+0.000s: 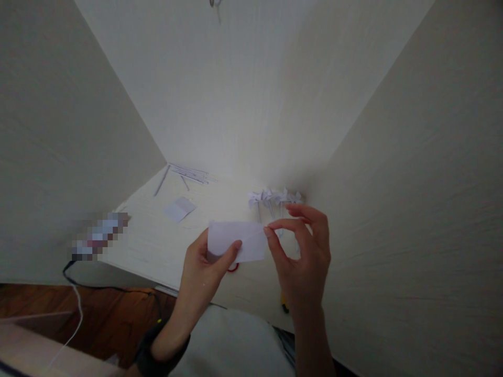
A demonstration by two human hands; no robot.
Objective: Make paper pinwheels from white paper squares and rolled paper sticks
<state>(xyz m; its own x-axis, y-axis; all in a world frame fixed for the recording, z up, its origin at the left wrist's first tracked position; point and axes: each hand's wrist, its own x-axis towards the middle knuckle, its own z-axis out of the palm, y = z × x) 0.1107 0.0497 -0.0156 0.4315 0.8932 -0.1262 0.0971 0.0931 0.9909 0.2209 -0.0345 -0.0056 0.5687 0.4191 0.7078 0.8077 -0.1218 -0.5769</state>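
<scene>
A small white folded paper (237, 240) is held up above the pale table (157, 241). My left hand (204, 267) grips its lower left part, thumb across the front. My right hand (301, 251) pinches the paper's right edge between thumb and forefinger, the other fingers curled above. Behind the paper, a row of small white paper pinwheels (275, 198) on thin sticks stands near the back wall.
A folded white sheet (179, 209) lies on the table's left part. Several thin white sticks (188, 174) lie at the back left corner. A blurred-out object (100, 235) sits at the left edge, with cables (78, 298) hanging to the wooden floor. Pale walls close in on three sides.
</scene>
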